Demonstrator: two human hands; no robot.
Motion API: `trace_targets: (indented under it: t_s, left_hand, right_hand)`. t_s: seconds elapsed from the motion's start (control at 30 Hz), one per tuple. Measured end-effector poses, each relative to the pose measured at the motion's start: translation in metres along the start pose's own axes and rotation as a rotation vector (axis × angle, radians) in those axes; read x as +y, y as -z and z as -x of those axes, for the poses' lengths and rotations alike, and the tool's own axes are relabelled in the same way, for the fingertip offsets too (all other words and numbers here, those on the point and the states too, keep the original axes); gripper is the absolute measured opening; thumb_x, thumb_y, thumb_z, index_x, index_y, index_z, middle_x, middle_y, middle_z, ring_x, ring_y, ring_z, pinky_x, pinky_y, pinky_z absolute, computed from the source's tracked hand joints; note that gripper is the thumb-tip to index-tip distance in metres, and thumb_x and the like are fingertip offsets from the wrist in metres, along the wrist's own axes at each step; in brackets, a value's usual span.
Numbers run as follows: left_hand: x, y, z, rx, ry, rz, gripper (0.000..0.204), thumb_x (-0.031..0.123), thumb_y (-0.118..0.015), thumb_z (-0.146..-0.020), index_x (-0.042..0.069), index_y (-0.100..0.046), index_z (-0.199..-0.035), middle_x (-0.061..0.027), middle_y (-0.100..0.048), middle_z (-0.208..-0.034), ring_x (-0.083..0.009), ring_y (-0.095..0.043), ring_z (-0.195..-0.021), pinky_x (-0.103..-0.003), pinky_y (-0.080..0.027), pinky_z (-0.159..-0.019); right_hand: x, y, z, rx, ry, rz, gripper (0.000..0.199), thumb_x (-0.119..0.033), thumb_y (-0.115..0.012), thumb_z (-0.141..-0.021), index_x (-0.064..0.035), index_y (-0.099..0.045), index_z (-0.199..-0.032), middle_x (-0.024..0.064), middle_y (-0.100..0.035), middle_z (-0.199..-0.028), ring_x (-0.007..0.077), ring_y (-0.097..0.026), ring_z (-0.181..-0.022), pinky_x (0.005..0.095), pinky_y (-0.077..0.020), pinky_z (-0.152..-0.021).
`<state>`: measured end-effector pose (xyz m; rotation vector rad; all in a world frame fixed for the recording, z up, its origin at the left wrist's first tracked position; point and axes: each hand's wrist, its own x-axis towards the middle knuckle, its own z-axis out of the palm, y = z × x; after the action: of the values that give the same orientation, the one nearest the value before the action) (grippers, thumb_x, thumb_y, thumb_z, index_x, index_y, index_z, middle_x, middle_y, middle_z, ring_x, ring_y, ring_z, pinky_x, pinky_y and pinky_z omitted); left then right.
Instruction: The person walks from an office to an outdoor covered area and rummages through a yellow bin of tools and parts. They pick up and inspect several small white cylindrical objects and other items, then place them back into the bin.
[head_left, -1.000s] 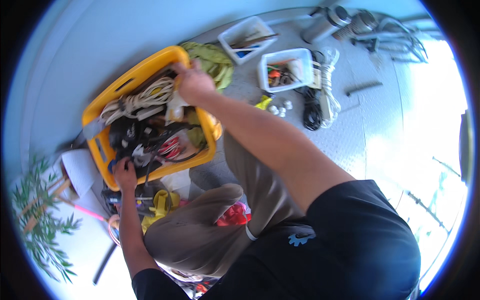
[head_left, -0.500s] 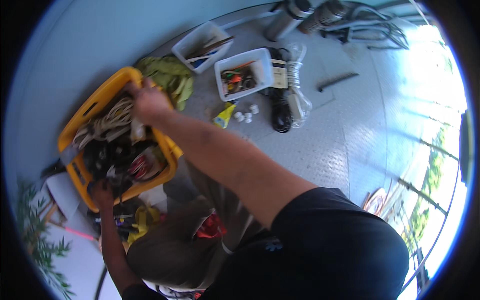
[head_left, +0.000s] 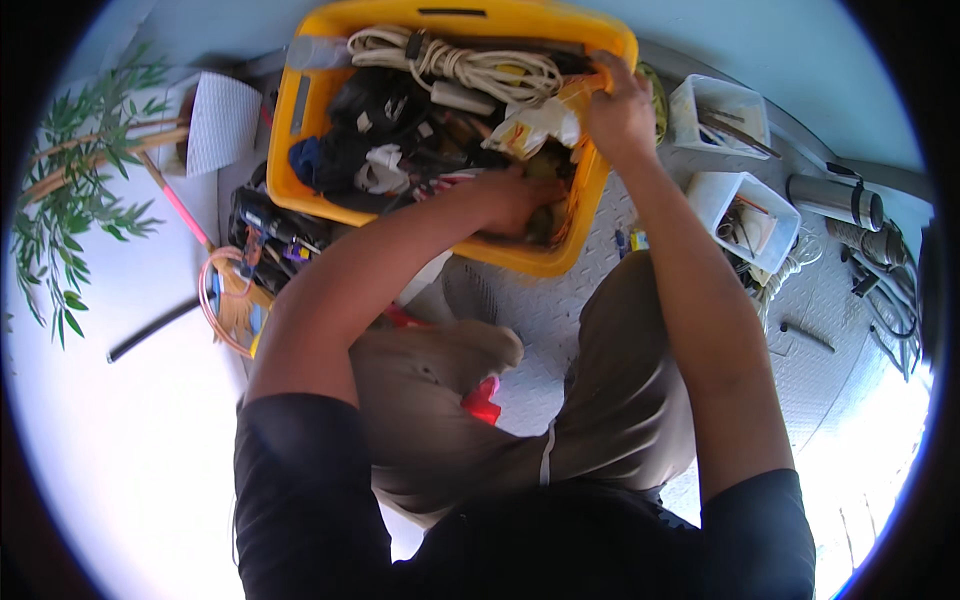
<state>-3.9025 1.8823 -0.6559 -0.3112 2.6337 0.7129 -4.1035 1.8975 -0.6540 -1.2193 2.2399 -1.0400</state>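
A yellow plastic basket (head_left: 590,215) full of odds and ends stands in front of me against the wall. My right hand (head_left: 622,118) is closed over its right rim, thumb inward. My left hand (head_left: 518,200) reaches down into the near right part of the basket, with its fingers blurred and partly hidden among the contents. Beside it lies a white plastic bag (head_left: 535,128) with coloured print. A coiled off-white cord (head_left: 465,68) lies along the far side. Black items (head_left: 375,110) and a crumpled white piece (head_left: 382,172) fill the left half.
To the right stand two white plastic bins (head_left: 740,187) with small tools, a steel flask (head_left: 835,200) and grey hoses (head_left: 890,290). On the left are a leafy plant (head_left: 75,230), a white textured pot (head_left: 222,122), a drill-like tool (head_left: 265,225) and a coiled orange hose (head_left: 208,300).
The view has swung left, bringing the basket to the top centre. My left hand has gone from the basket's near edge into its contents. My right hand stays at the rim.
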Motion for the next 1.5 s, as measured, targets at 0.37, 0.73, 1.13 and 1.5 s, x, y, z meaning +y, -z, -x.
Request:
trace_targets:
  t_s: [0.37, 0.73, 1.13, 1.5]
  left_hand:
    - [-0.037, 0.031, 0.011, -0.082, 0.3, -0.187, 0.041, 0.02, -0.073, -0.078, 0.008, -0.067, -0.117, -0.0155, -0.067, -0.114, -0.036, -0.068, -0.103, -0.046, -0.055, -0.089]
    - [-0.166, 0.079, 0.22, 0.619, 1.139, -0.142, 0.042, 0.039, -0.074, -0.083, 0.009, -0.068, -0.113, -0.0208, -0.07, -0.109, -0.0408, -0.067, -0.102, -0.046, -0.054, -0.086]
    - [-0.087, 0.089, 0.192, 0.046, 0.402, 0.385, 0.064, 0.008, -0.08, -0.071, 0.009, -0.06, -0.132, -0.0126, -0.058, -0.136, -0.031, -0.054, -0.128, -0.038, -0.041, -0.112]
    - [-0.063, 0.054, 0.083, -0.187, 0.383, -0.026, 0.081, 0.011, -0.079, -0.067, 0.022, -0.051, -0.143, -0.0058, -0.058, -0.139, -0.0316, -0.062, -0.119, -0.045, -0.052, -0.097]
  right_hand:
    - [0.005, 0.001, -0.001, 0.005, 0.018, 0.008, 0.052, -0.014, -0.052, -0.087, -0.0252, -0.057, -0.137, 0.023, -0.053, -0.132, 0.0423, -0.058, -0.119, 0.0467, -0.0474, -0.104]
    - [0.005, -0.002, -0.002, 0.051, 0.078, 0.044, 0.047, -0.019, -0.057, -0.086, -0.0215, -0.061, -0.132, 0.0184, -0.065, -0.123, 0.0377, -0.053, -0.125, 0.0455, -0.0466, -0.104]
    - [0.008, -0.004, -0.003, 0.077, 0.121, 0.048, 0.047, -0.022, -0.06, -0.085, -0.0214, -0.061, -0.132, 0.019, -0.065, -0.123, 0.0381, -0.051, -0.127, 0.0458, -0.0455, -0.106]
    - [0.002, 0.001, -0.001, 0.006, -0.025, 0.024, 0.049, -0.025, -0.059, -0.085, -0.0231, -0.059, -0.134, 0.0218, -0.055, -0.129, 0.0402, -0.057, -0.119, 0.0461, -0.0477, -0.103]
